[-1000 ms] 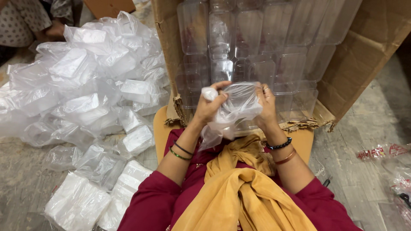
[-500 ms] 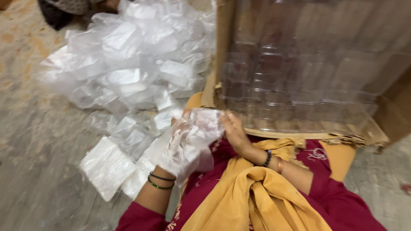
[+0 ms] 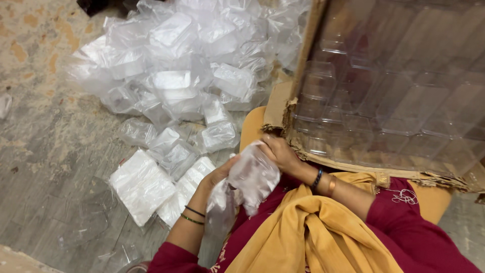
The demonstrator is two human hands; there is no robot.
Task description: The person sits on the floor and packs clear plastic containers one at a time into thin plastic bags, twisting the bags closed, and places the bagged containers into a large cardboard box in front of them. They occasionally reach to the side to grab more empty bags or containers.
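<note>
Both hands are gripping one bagged clear container (image 3: 252, 177): our left hand (image 3: 218, 174) is closing its grip around the lower left side of the thin plastic bag, and our right hand (image 3: 281, 152) is clamping its fingers over the top right edge. We are holding the bundle low, just in front of the chest, above the yellow scarf (image 3: 313, 237) and the maroon sleeves.

Compared with a second ago, we are no longer holding the bundle up against the mouth of the cardboard box (image 3: 283, 103); we are carrying it down and to the left, and the view is turning with it, so the box is now sitting at the upper right. The bag's loose tail is hanging below the left hand, and we judge that the wrapping is nearly finished and the bundle is heading toward the floor pile.

Just left of the hands, flat white stacks of bags (image 3: 142, 186) are lying on the grey floor (image 3: 45, 151). Beyond them, a large heap of already bagged containers (image 3: 177, 65) is spreading toward the top of the view. Inside the box, rows of unwrapped clear containers (image 3: 394, 91) are standing nested together. Bangles are showing on both wrists.
</note>
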